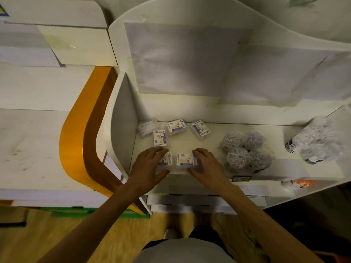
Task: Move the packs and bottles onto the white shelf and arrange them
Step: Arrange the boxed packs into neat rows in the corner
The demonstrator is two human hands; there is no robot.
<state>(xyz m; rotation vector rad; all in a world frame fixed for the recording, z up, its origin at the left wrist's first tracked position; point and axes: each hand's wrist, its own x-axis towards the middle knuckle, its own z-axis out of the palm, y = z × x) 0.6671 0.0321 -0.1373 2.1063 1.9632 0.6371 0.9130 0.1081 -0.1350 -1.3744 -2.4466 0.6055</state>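
Observation:
Several small clear packs with white and blue labels lie on the white shelf [209, 145]. Two packs sit at the shelf's front: my left hand [150, 168] grips the left pack [166, 161], fingers over its top and thumb under its near side. My right hand [207, 166] holds the right pack [185, 160] the same way from its right end. Further back lie one pack [160, 138] beside the left wall, another [175, 127], a third [201, 130], and an unlabelled clear pack [147, 128] in the corner.
Several round bundles in clear wrap [246, 150] lie right of the packs. A large clear bag with a dark label [313, 141] rests at the shelf's right end. The shelf's left side panel [121, 118] stands close to my left hand. White boxes sit below.

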